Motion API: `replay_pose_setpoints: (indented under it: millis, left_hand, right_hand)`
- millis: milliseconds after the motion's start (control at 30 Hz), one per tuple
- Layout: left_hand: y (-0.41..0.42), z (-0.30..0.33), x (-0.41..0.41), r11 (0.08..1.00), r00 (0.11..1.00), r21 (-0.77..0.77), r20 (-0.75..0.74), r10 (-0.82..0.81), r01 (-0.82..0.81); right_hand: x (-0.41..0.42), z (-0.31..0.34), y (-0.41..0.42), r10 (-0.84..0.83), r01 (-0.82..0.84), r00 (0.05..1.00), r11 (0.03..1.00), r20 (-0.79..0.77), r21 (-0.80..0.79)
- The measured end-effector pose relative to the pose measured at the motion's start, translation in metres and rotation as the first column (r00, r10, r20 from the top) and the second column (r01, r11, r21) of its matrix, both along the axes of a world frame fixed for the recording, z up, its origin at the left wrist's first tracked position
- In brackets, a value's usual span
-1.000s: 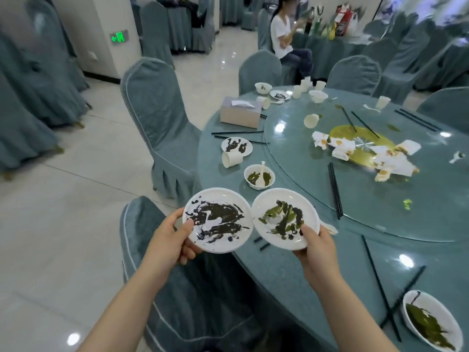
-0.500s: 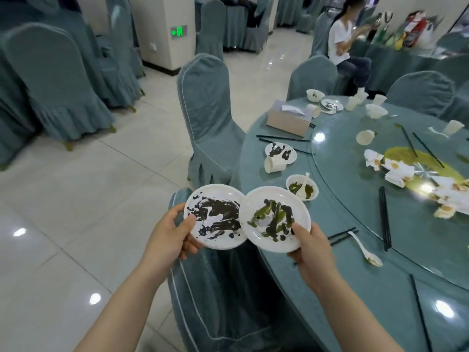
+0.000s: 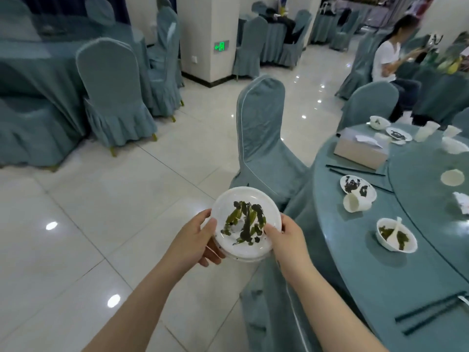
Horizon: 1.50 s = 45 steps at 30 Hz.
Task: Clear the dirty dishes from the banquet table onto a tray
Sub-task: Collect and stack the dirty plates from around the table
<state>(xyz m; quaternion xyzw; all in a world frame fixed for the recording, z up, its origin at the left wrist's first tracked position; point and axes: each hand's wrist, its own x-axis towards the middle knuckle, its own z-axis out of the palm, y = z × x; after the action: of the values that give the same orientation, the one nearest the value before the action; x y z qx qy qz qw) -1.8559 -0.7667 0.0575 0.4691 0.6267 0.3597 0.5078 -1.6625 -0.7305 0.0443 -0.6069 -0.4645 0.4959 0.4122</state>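
Two white plates are stacked, the top one smeared with green leaves and dark sauce, the lower one showing only as a rim. My left hand grips the stack's left edge, thumb on top. My right hand holds the right edge, thumb on the rim. The stack hovers over the floor, left of the round banquet table. On the table remain a sauce-stained plate, a tipped cup and a bowl with a spoon. No tray is in view.
A covered chair stands just behind the plates, another chair back below my right arm. A tissue box, chopsticks and more cups and dishes lie on the table. A seated person is at the far right. Tiled floor spreads left.
The two plates, held side by side before, are now stacked with the green-leaf plate on top. My view has turned left, away from the table.
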Motion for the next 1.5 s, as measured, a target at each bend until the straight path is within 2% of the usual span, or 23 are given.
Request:
replay_pose_setpoints:
  millis: [167, 400, 633, 800, 933, 1167, 1300, 1500]
  left_hand:
    - [0.038, 0.008, -0.049, 0.997, 0.998, -0.047, 0.016, -0.062, 0.063]
    - [0.108, -0.004, -0.074, 0.988, 0.964, -0.139, 0.266, -0.028, 0.067]
    - [0.223, -0.009, -0.083, 0.990, 0.960, -0.136, 0.281, -0.004, 0.044]
    - [0.312, -0.011, -0.067, 0.986, 0.960, -0.151, 0.280, -0.021, 0.066]
    - [0.375, -0.014, -0.045, 0.981, 0.957, -0.155, 0.282, -0.067, 0.115]
    - [0.485, -0.027, 0.019, 0.945, 0.918, -0.169, 0.334, -0.214, 0.282]
    - [0.546, -0.032, 0.055, 0.902, 0.876, -0.144, 0.341, -0.340, 0.406]
    - [0.636, -0.037, 0.097, 0.822, 0.802, -0.128, 0.345, -0.488, 0.555]
  right_hand:
    - [-0.040, 0.006, 0.027, 0.010, -0.011, 0.999, 1.000, 0.041, 0.020]
    - [-0.058, 0.010, 0.085, 0.038, -0.036, 0.998, 0.998, 0.056, -0.043]
    - [-0.054, 0.006, 0.200, 0.117, -0.118, 0.993, 0.988, -0.018, -0.095]
    - [-0.023, -0.004, 0.280, -0.002, -0.013, 0.994, 0.989, -0.106, -0.148]
    - [0.017, -0.014, 0.324, -0.209, 0.199, 0.977, 0.961, -0.033, -0.190]
    - [0.094, -0.033, 0.360, -0.506, 0.483, 0.862, 0.840, -0.035, -0.245]
    - [0.129, -0.046, 0.370, -0.672, 0.636, 0.740, 0.715, -0.035, -0.291]
    - [0.152, -0.077, 0.382, -0.863, 0.816, 0.503, 0.451, 0.057, -0.362]
